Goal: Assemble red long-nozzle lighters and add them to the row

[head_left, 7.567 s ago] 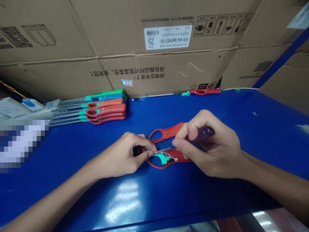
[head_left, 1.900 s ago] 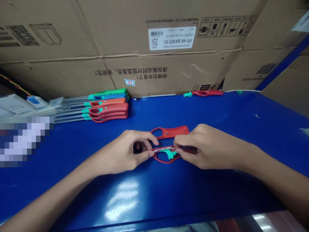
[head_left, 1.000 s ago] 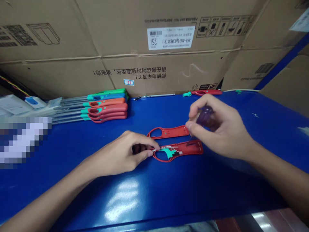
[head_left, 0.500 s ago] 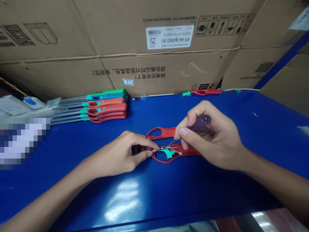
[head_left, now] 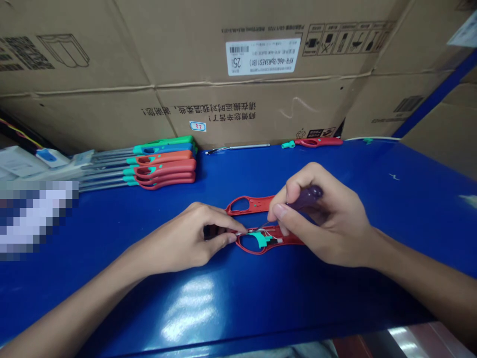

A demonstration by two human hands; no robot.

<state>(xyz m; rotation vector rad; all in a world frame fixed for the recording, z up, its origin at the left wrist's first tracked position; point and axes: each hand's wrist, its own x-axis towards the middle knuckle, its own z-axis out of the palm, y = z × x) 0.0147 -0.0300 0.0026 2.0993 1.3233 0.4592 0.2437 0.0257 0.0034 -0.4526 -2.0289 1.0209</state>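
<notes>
A red lighter handle half lies inner side up on the blue table, with a teal trigger and thin white wires inside. My left hand is closed, its thumb and forefinger pinching the front end of this half. In my right hand is a screwdriver with a dark purple handle. Its thin shaft slants down left, and the tip is at the wires and the trigger's top edge, close to my left fingertips. Just behind lies the second red handle half, partly covered by my right hand.
Several long lighters with coloured handles are stacked at the back left, beside white boxes. Along the big cardboard box lie a metal rod with wires and another red handle piece. The blue table ends in front.
My right hand and the screwdriver have come down slightly, and the screwdriver's handle is tilted lower. The front handle half has shifted a little towards me. My left hand keeps its pinch.
</notes>
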